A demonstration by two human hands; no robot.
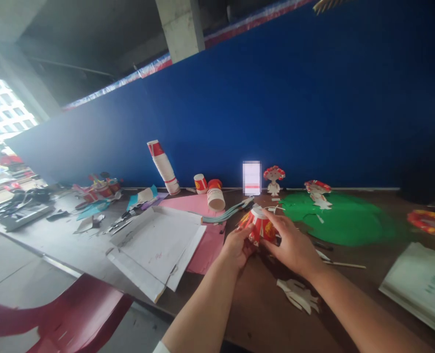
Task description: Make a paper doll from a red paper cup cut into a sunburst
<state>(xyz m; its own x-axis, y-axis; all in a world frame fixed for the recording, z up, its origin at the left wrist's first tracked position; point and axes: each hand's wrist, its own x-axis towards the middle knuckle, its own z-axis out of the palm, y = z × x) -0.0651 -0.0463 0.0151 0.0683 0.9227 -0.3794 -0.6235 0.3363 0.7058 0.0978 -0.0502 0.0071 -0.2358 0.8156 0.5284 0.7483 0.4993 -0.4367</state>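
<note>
A red paper cup (pixel 263 228) with yellow print is between my two hands, its white base up and its sides splayed outward into what look like cut flaps. My left hand (pixel 237 245) pinches its lower left edge. From the right, my right hand (pixel 289 240) grips it, fingers near the top and thumb lower down. Just below my right hand lies a white cut-out (pixel 299 294) shaped like a small figure or hand. Pale blue strips (pixel 227 214) reach toward the cup from the left.
White box lid (pixel 158 245) and pink paper (pixel 205 252) lie left; green paper (pixel 342 220) right. Behind stand a tall cup stack (pixel 163 166), more cups (pixel 215 195), a pixelated upright rectangle (pixel 252 177) and a paper doll (pixel 275 180). A maroon chair (pixel 81 314) is front left.
</note>
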